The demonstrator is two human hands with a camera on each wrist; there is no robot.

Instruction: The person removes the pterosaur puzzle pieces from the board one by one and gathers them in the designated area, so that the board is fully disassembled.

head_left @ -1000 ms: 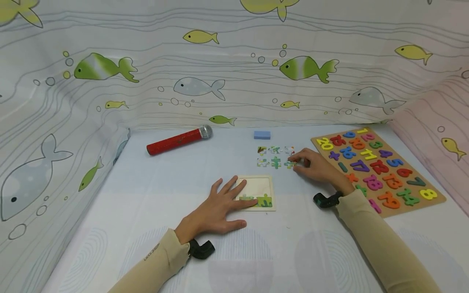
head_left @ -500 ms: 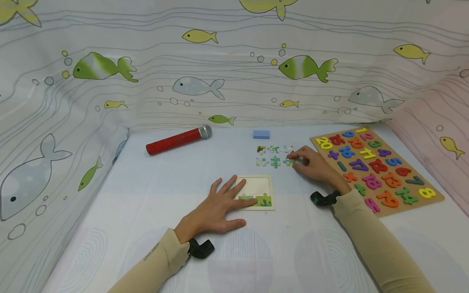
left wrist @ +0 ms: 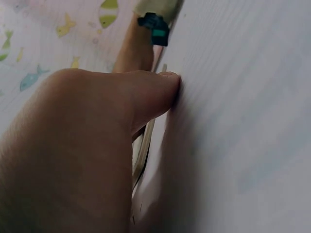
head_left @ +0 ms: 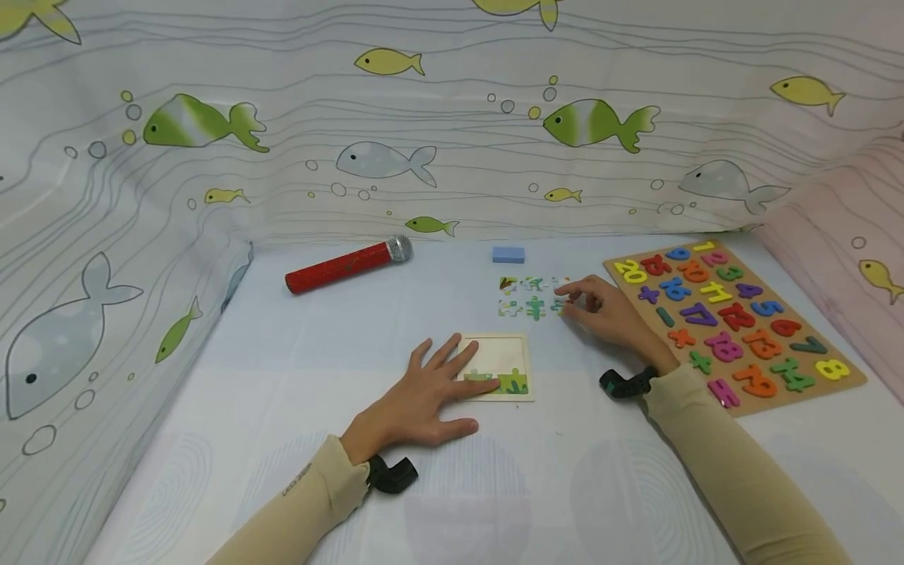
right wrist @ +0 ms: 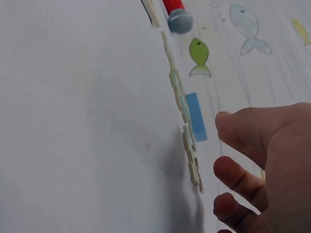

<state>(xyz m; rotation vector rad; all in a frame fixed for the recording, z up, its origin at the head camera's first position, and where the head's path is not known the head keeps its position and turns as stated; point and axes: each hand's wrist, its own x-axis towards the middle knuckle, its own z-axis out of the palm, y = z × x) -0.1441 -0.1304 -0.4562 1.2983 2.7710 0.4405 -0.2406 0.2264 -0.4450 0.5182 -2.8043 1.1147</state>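
My left hand (head_left: 417, 396) lies with spread fingers over the left side of a small wooden puzzle tray (head_left: 530, 369). Along the tray's lower edge sit green jigsaw pieces (head_left: 513, 382), partly covered by a finger. The thumb (left wrist: 160, 92) rests on the tabletop. My right hand (head_left: 609, 314) hovers by the right end of two rows of loose jigsaw pieces (head_left: 534, 306), overlapping the rightmost ones in the head view. In the right wrist view its thumb (right wrist: 231, 127) and fingers are bent and apart, with nothing between them, just off the row of flat pieces (right wrist: 178, 92).
A wooden number board (head_left: 678, 320) with colourful numerals lies under and beyond the right forearm. Behind the pieces is a blue block (head_left: 508, 255). Farther left lies a red microphone (head_left: 342, 268). Fish-printed cloth (head_left: 487, 192) walls the table at the back and sides.
The right fingers have spread slightly at the rightmost loose pieces. The left hand has stayed on the tray. The head view has tilted a little.
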